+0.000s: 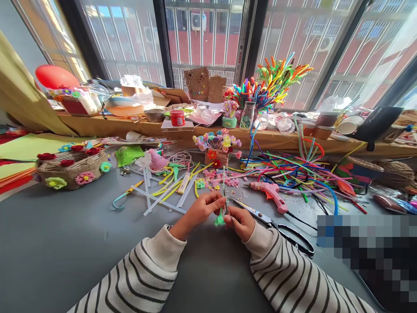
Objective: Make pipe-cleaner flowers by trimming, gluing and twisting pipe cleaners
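My left hand (204, 208) and my right hand (240, 221) meet over the grey table (65, 243), both in striped sleeves. Together they pinch a thin upright wire stem (223, 182) with a small green fuzzy piece (219, 220) at its lower end. The left fingers are closed on the stem near the top of the green piece. The right fingers are curled beside it, touching the same piece. Just right of my hands lie black-handled scissors (280, 230) and a pink glue gun (270, 193).
A heap of coloured pipe cleaners (293, 171) spreads at the right. A small box of flowers (217, 150), glue sticks (163, 195) and a woven basket with flowers (70, 169) lie behind and left. A cluttered wooden sill (137, 127) runs along the windows.
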Demonstrator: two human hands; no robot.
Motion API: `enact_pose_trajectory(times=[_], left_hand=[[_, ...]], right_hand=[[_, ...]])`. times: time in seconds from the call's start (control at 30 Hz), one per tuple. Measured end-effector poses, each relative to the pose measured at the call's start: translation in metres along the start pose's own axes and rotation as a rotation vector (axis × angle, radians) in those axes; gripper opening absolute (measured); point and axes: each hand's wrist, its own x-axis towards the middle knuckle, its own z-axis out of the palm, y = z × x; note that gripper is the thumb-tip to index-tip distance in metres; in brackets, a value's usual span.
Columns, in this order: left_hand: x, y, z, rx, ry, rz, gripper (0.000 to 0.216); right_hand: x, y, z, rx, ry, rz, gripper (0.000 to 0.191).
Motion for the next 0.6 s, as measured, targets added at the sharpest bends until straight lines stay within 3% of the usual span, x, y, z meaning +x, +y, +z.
enact_pose_trajectory(times=[0.2, 0.6], left_hand=[[0.0004, -0.0025, -0.0005, 0.007, 0.010, -0.002, 0.025], [-0.0004, 0.0023, 0.0004, 0.018, 0.015, 0.010, 0.025]], right_hand=[[0.0020, 0.0019, -0.0001, -0.028, 0.081, 0.042, 0.043], [0.0005, -0.0009, -0.0017, -0.004, 0.029, 0.019, 0.045]])
